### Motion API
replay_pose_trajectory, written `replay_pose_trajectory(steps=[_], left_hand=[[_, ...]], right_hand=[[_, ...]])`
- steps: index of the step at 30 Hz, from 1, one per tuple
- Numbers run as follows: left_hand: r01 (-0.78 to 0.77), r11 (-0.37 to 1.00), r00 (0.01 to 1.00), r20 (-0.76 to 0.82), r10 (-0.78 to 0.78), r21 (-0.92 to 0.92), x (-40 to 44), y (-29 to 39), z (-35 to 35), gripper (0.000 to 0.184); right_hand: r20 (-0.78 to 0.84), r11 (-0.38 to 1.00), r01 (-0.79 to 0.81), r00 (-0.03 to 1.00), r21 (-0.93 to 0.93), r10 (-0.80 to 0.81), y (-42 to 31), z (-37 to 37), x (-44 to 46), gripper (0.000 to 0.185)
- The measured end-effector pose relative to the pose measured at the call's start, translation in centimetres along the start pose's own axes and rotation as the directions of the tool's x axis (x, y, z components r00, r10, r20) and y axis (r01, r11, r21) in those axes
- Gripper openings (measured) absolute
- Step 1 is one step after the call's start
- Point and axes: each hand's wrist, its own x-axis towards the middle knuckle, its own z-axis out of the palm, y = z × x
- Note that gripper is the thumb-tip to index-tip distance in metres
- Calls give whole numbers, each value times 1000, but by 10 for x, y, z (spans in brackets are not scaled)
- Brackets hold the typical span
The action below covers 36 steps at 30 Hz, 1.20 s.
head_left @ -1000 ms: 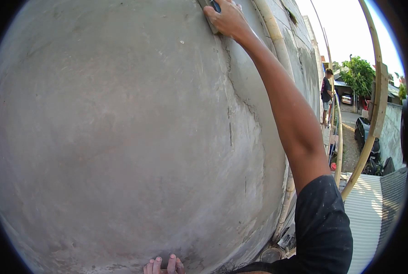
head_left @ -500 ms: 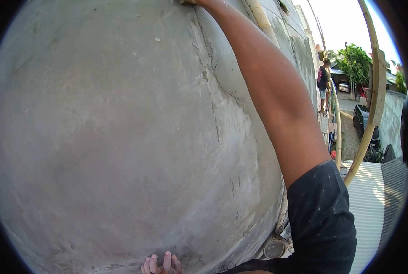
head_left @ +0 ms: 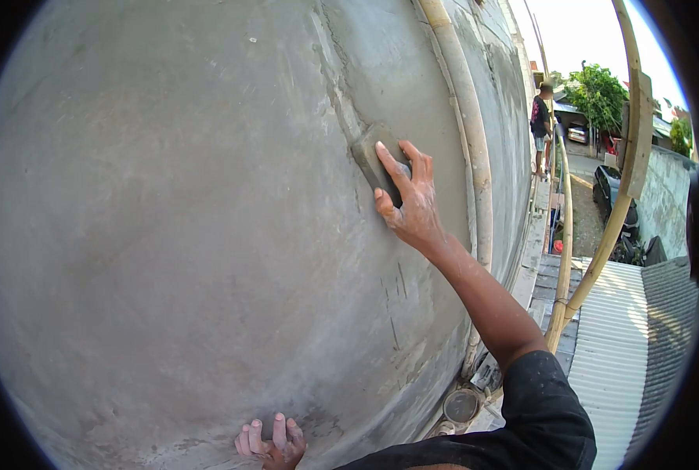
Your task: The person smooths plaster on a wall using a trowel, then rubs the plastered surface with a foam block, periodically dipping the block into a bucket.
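My right hand (head_left: 414, 205) is closed around a grey, block-shaped sponge (head_left: 379, 160), thumb on the near side and fingers over its back. The sponge lies flat against the grey plastered wall (head_left: 193, 235), on a rough ridge (head_left: 341, 86) running down the surface. At the bottom of the view, my left hand (head_left: 275, 445) rests against the wall with its fingers apart. A damp, darker patch shows around those fingers. Its palm is mostly hidden.
A long pale pipe (head_left: 475, 149) runs along the wall right of my hand. Below stands a round bucket (head_left: 460, 406). Bamboo poles (head_left: 600, 270) rise at the right, above a corrugated roof (head_left: 612, 337). Another person (head_left: 541, 125) stands farther along the scaffold.
My right hand has come down from the top edge along the wall, bringing the sponge into view. My left hand stays near the bottom. The view has shifted slightly.
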Motion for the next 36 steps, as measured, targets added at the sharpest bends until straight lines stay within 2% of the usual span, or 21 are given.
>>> replay_pose_trajectory(steps=[5, 7, 10, 14, 17, 18, 22, 24, 27, 28, 30, 32, 34, 36], left_hand=[[-20, 999, 999, 27, 19, 30, 2, 0, 0, 35], [-9, 998, 998, 62, 5, 60, 1, 1, -2, 36], [-9, 999, 999, 47, 7, 40, 1, 0, -3, 37], [-18, 999, 1000, 14, 18, 27, 4, 0, -3, 37], [-26, 999, 999, 21, 25, 48, 5, 1, -6, 37], [-20, 998, 999, 35, 18, 61, 4, 1, -6, 37], [1, 997, 998, 63, -6, 83, 9, 4, -3, 37], [5, 994, 998, 64, -12, 105, 7, 5, -3, 36], [9, 990, 998, 60, -18, 140, 11, 7, -6, 35], [6, 989, 998, 64, -16, 149, 12, 6, -9, 34], [-3, 991, 996, 86, -9, 131, 11, 3, -14, 35], [-10, 995, 995, 96, 0, 104, 11, 1, -11, 35], [-7, 995, 1000, 24, 4, 101, 8, 1, -8, 35], [9, 995, 1000, 19, -11, 99, 10, 4, -9, 35]], right_hand=[[-209, 994, 112, 972, 19, -106, 0, 21, 174, 52], [-200, 994, 97, 976, 47, -86, -1, 16, 221, 53], [-225, 995, 90, 971, 42, -78, 3, 23, 181, 52], [-42, 999, -21, 999, 42, 23, 4, 1, 40, 55], [26, 999, -42, 999, 23, 41, 5, -4, 4, 58], [-5, 999, -21, 1000, 34, 22, 10, 3, 11, 59], [-152, 997, 60, 987, 58, -51, 4, 20, 148, 53], [-264, 991, 131, 956, -4, -127, 3, 27, 229, 52], [-245, 992, 126, 962, 11, -119, -1, 20, 259, 51], [-293, 991, 131, 946, -36, -136, 1, 22, 243, 54], [-194, 994, 67, 980, 87, -49, 9, 22, 183, 52], [-101, 997, 19, 995, 73, -11, 5, 7, 107, 55], [-27, 999, -32, 999, 29, 32, 4, 2, 38, 57], [0, 998, -56, 998, 13, 56, 0, 3, 23, 57]])
